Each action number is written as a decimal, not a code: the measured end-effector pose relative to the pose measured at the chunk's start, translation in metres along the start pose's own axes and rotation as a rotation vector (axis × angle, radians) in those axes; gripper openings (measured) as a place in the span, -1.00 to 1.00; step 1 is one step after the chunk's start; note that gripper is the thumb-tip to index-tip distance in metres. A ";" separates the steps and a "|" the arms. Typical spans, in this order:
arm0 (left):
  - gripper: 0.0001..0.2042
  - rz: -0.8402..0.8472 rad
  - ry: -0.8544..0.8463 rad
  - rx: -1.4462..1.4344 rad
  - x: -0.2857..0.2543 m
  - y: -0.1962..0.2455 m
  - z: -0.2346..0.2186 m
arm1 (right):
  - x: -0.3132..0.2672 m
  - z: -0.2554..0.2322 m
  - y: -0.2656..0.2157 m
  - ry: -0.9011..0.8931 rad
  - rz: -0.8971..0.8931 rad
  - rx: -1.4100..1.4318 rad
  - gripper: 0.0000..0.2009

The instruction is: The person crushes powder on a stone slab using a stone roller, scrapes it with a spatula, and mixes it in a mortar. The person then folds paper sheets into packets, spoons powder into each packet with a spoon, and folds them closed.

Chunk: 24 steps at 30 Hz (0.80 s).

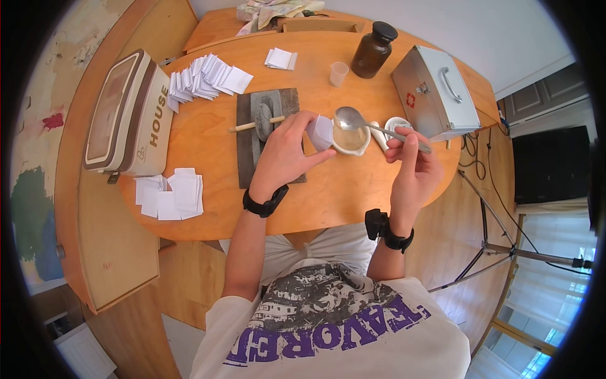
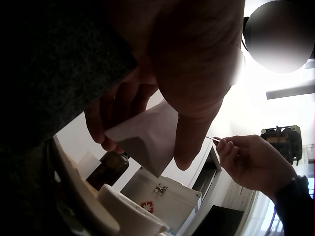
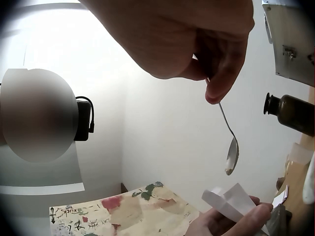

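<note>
My left hand (image 1: 285, 155) pinches a small white paper packet (image 1: 320, 134) between thumb and fingers, its folded mouth upward in the right wrist view. A metal spoon (image 3: 233, 155) hangs by its handle from my right hand (image 1: 415, 165), its bowl just above the packet, with a little pale residue near the tip. Below them stands a white mortar (image 1: 361, 151) with tan powder inside, partly hidden by the spoon and packet. A white pestle (image 1: 379, 136) lies to the mortar's right, beside a small white dish (image 1: 397, 122).
White packets (image 1: 205, 77) are piled at the back left, with more paper pieces (image 1: 183, 192) at the front left. A stone roller (image 1: 263, 123) lies on a dark slab (image 1: 245, 161). Behind are a plastic cup (image 1: 338, 74), brown bottle (image 1: 372, 54) and metal case (image 1: 435, 95).
</note>
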<state>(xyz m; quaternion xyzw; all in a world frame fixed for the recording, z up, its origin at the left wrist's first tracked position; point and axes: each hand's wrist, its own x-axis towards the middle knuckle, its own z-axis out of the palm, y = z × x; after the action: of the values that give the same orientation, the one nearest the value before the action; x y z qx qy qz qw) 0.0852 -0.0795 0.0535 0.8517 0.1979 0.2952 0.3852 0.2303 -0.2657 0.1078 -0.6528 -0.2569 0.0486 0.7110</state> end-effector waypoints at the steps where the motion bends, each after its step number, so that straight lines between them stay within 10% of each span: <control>1: -0.37 -0.006 -0.010 -0.010 0.000 -0.001 0.000 | -0.004 0.006 -0.004 -0.008 -0.043 -0.004 -0.76; 12: -0.37 -0.005 -0.005 -0.033 0.000 -0.003 0.001 | -0.013 0.010 -0.006 -0.180 -0.460 -0.303 -0.80; 24: -0.37 -0.003 -0.006 -0.006 0.000 0.001 -0.001 | 0.006 -0.002 0.033 -0.011 -0.120 -0.214 -0.80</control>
<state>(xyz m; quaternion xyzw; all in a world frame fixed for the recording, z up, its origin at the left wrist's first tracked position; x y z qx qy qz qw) 0.0845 -0.0796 0.0550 0.8511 0.1970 0.2928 0.3888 0.2452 -0.2602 0.0779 -0.7082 -0.3033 -0.0182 0.6373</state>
